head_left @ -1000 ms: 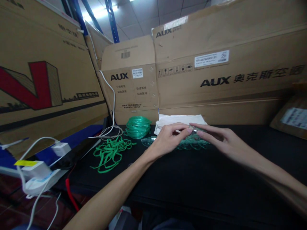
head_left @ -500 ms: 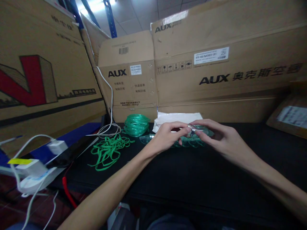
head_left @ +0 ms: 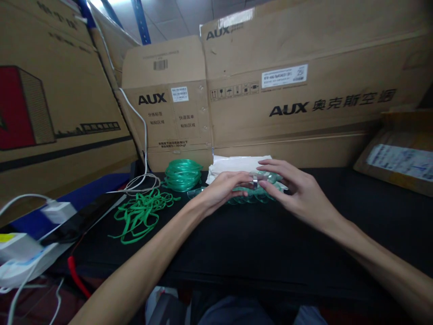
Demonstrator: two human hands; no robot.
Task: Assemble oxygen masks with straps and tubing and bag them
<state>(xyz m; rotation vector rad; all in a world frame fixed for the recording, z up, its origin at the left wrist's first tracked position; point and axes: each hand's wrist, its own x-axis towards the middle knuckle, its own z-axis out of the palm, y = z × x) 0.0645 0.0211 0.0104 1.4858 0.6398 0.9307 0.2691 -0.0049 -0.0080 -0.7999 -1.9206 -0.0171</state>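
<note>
My left hand (head_left: 221,190) and my right hand (head_left: 292,192) meet over a heap of clear green plastic pieces (head_left: 252,195) on the black table (head_left: 264,243). Between the fingertips of both hands sits a small shiny metal strip (head_left: 255,180), pinched from each side. The left fingers are curled round it; the right thumb and forefinger press on it while the other right fingers spread above. Much of the green heap is hidden under my hands.
A coil of green tubing (head_left: 182,174) and a tangle of green elastic bands (head_left: 138,214) lie left of my hands. White bags (head_left: 237,163) lie behind them. Large AUX cardboard boxes (head_left: 304,90) wall the back. Chargers and white cables (head_left: 30,243) sit at the far left.
The view has shifted right and slightly down. My hands have stayed together on the small metal strip over the green heap, and my right fingers have spread a little.
</note>
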